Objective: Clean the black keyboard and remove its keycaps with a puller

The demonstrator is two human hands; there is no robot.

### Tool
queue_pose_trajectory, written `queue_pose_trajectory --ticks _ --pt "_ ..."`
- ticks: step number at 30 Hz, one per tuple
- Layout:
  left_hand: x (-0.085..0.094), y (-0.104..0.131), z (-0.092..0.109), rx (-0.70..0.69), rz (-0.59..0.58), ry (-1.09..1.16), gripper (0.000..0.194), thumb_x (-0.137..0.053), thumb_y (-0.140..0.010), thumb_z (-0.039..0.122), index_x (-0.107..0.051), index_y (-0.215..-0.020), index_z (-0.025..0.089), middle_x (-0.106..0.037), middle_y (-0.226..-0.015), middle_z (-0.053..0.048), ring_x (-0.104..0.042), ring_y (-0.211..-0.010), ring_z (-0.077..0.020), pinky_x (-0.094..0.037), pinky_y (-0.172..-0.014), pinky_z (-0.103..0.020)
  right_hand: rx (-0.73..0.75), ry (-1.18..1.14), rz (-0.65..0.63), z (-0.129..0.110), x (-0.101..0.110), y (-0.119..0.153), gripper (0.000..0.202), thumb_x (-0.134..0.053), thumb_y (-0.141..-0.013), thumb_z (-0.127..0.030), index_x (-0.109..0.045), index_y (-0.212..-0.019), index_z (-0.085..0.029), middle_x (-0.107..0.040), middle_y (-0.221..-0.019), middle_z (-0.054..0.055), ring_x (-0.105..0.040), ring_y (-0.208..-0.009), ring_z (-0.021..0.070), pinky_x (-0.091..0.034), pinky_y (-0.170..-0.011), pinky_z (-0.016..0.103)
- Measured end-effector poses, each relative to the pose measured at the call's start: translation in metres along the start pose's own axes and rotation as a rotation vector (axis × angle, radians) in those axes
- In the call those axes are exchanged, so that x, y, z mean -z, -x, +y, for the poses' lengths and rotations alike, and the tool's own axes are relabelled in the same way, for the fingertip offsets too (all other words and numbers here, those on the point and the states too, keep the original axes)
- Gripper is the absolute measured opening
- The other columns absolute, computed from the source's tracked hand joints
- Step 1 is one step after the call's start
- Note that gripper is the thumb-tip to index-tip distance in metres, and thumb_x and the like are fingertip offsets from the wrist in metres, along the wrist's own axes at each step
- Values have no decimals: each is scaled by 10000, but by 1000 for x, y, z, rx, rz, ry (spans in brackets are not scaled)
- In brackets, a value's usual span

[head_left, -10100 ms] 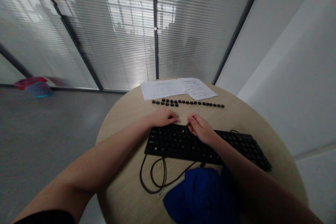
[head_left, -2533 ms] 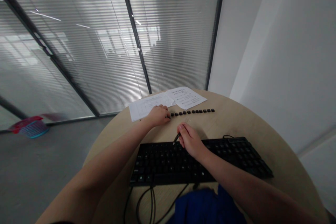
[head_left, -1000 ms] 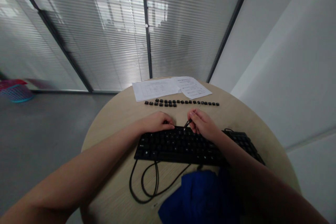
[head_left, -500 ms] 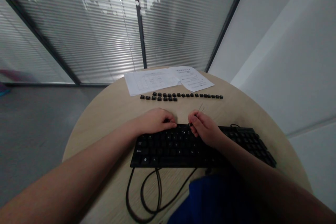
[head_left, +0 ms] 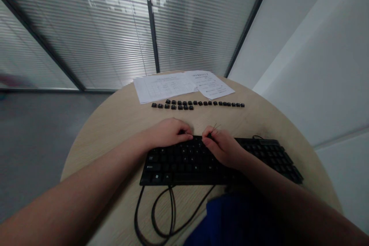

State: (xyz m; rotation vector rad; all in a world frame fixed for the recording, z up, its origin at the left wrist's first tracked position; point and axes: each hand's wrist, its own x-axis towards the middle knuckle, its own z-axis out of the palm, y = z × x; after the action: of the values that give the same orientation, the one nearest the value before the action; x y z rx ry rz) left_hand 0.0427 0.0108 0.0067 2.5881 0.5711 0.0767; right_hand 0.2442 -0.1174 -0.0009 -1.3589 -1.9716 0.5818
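A black keyboard (head_left: 184, 161) lies on the round wooden table. My left hand (head_left: 170, 132) rests at its upper left edge, thumb and fingers curled together near the top row; whatever lies between them is hidden. Over the top of the keyboard, right of my left hand, my right hand (head_left: 220, 144) is closed round a thin wire tool (head_left: 215, 127), whose fine wire ends stick up above the fingers. Several small black keycaps (head_left: 173, 107) stand in two rows behind the keyboard.
Printed papers (head_left: 164, 86) lie at the far side of the table (head_left: 115, 123). A black cable (head_left: 154, 215) loops in front of the keyboard. Blue cloth (head_left: 221, 219) shows at the near edge. Behind the table is a glass wall with blinds.
My right hand has shifted slightly left along the keyboard's top and turned, and the wire ends point differently. My left hand stays at the upper edge. The view has moved slightly.
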Motion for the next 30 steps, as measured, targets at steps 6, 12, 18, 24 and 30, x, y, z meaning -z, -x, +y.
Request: queue_pose_trajectory --ticks 6,12,18,24,30 --pt "-2 0 -3 14 21 6 287 -553 -924 415 -745 -884 206 -700 -804 -35 -588 -725 -170 -382 -677 -295 38 27 0 2 -1 0 173 -471 -988 -308 -546 -871 -205 -567 -682 -12 -525 -615 146 -362 -624 272" --pt "-3 1 -5 9 30 13 292 -555 -924 420 -754 -912 207 -718 -829 -34 -609 -741 -170 -397 -684 -291 76 2 10 2 -2 0 153 -504 -975 -299 -558 -865 -207 -588 -690 -6 -553 -633 150 -381 -629 275" --pt "0 3 0 -8 59 23 248 -583 -911 371 -751 -955 194 -742 -902 -47 -643 -800 -181 -444 -739 -304 -73 -280 151 14 -11 3 242 -456 -1006 -404 -507 -851 -225 -502 -576 -54 -488 -489 111 -383 -501 232" --pt "4 9 11 -137 192 49 264 -637 -901 324 -717 -1103 175 -737 -955 -58 -662 -808 -173 -487 -764 -312 -277 -647 371 19 -13 -6 406 -435 -954 -631 -443 -845 -240 -476 -546 -83 -435 -384 88 -312 -343 182" --pt "3 13 28 -240 251 117 213 -637 -921 300 -715 -1088 194 -757 -982 -41 -677 -825 -156 -499 -768 -293 -313 -733 361 17 -11 -10 460 -491 -888 -692 -460 -850 -234 -541 -544 -70 -477 -380 92 -348 -341 183"
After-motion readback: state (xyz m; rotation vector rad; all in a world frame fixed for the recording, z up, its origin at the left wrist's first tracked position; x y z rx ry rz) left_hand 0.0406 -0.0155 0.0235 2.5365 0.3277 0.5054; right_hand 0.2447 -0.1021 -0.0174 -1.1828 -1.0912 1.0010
